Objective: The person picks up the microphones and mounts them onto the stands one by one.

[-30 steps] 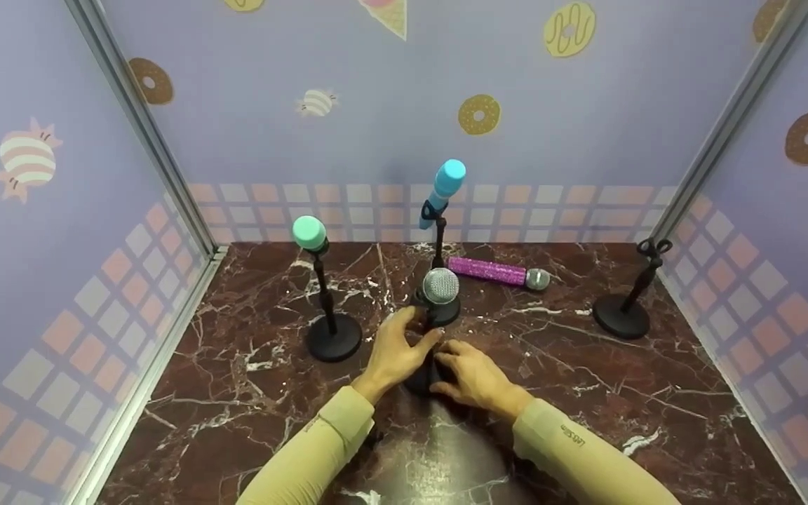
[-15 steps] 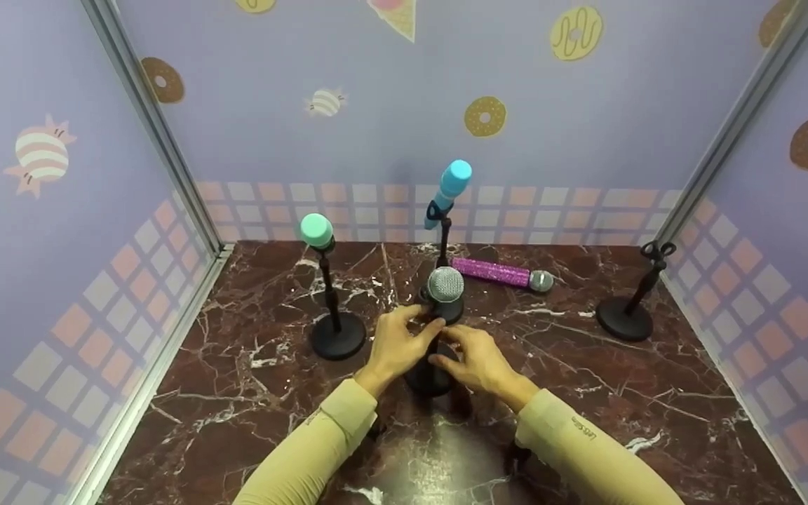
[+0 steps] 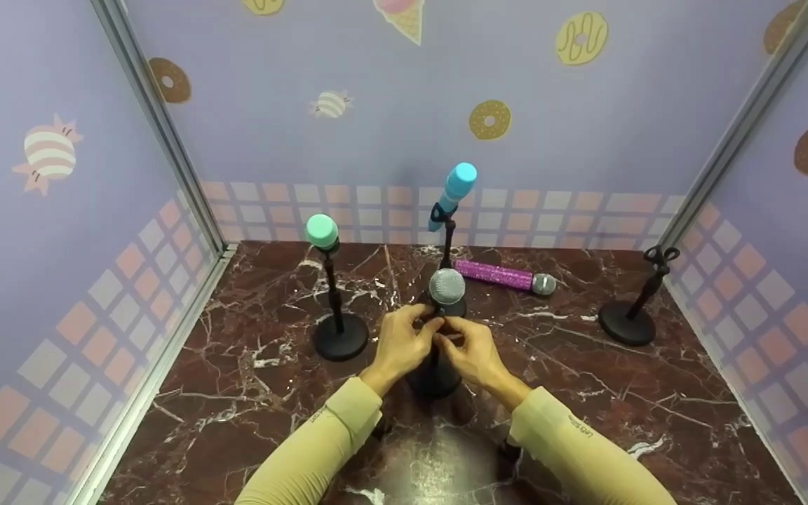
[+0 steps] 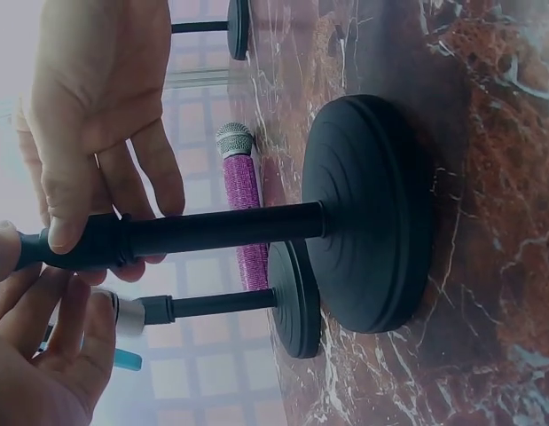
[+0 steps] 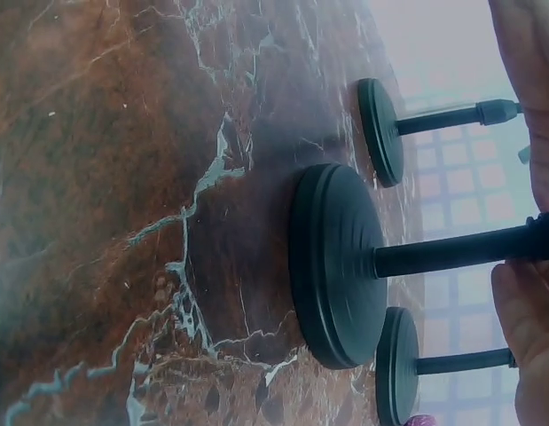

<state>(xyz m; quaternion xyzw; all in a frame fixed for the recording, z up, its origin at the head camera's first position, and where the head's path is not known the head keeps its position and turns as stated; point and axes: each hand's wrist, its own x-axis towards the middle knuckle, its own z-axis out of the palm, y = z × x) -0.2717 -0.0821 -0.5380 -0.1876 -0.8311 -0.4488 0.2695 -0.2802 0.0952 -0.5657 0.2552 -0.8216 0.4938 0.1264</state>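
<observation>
A black microphone stand (image 3: 435,379) is upright in front of me, its round base on the table. A microphone with a silver mesh head (image 3: 447,286) sits at its top. My left hand (image 3: 404,342) holds the upper end of the stand, just below the mesh head. From the other side my right hand (image 3: 473,351) pinches the stand's collar; in the left wrist view its thumb lies along the collar (image 4: 92,241). The fingertips of both hands almost meet there, and the microphone's handle is mostly hidden.
A green-headed microphone (image 3: 322,231) stands on a stand at left. Behind my hands a blue microphone (image 3: 460,182) tilts in another stand. A glittery purple microphone (image 3: 495,274) lies on the marbled table (image 3: 558,393). At right is a bare stand (image 3: 627,322). Patterned walls enclose three sides.
My right hand has slid up the stand from near its base to the collar beside my left hand. My left hand stays near the top. The camera view has shifted slightly.
</observation>
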